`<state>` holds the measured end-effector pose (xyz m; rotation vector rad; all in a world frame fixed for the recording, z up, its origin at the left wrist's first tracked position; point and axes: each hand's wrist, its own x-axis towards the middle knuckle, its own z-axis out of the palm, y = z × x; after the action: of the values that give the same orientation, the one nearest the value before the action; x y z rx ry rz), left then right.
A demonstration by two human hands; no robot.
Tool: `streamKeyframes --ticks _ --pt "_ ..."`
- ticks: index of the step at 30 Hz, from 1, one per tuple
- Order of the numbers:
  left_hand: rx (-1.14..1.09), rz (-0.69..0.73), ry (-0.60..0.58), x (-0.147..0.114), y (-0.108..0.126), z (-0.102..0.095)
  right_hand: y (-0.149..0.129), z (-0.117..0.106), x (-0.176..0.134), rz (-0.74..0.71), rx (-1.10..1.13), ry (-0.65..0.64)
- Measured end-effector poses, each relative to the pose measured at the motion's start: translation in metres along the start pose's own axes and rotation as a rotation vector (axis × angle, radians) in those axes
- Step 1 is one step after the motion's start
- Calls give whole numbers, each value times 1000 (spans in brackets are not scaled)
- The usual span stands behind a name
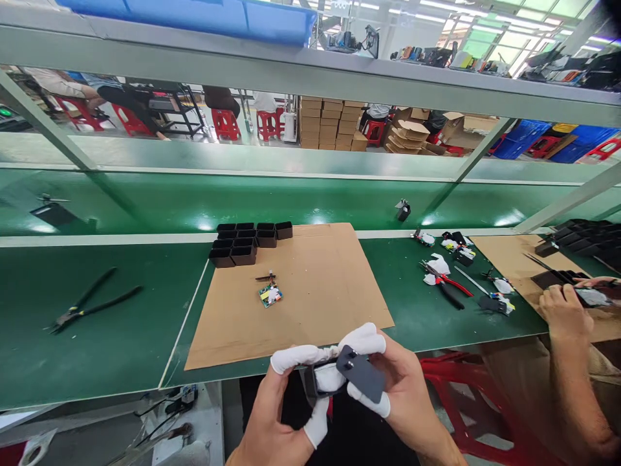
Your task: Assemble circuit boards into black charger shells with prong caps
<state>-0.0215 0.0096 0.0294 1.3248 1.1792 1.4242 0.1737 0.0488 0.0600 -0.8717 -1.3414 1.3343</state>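
Below the table's front edge, my left hand (279,414), with white finger cots on its fingertips, is closed around a small black plastic case (309,386). Something white shows in the open mouth of the case. A flat black cover plate (366,377) with two short metal pins is pinched in my right hand (405,385), which also wears white cots. The plate is tilted beside the case's mouth; whether the two touch, I cannot tell. Ahead on the cardboard sheet (320,285) lies a small circuit board (270,294) with white filler, next to a dark piece (265,277).
Several black open cases (243,255) stand at the cardboard's back left. Pliers (80,310) lie far left, and red-handled pliers (449,283) lie right among loose assemblies (495,303). A co-worker's hand (565,314) works at the right. A shelf beam (291,71) crosses above.
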Motion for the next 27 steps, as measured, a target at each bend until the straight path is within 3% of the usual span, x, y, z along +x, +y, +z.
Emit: streamKeyframes --ticks 4,7,12,17,24,27 --pt "120 166 -88 1 -14 -7 2 3 -2 29 23 69" --pt "202 238 -91 -1 -24 -10 7 5 -5 47 49 101" --pt "292 316 -150 8 -10 -9 13 5 -9 20 23 138" --pt "172 211 -259 20 7 -8 13 6 -11 -6 12 156" --pt "213 151 -256 5 -16 -17 8 11 -8 110 150 155" --pt "246 137 -245 2 -14 -21 9 5 -12 150 124 106"
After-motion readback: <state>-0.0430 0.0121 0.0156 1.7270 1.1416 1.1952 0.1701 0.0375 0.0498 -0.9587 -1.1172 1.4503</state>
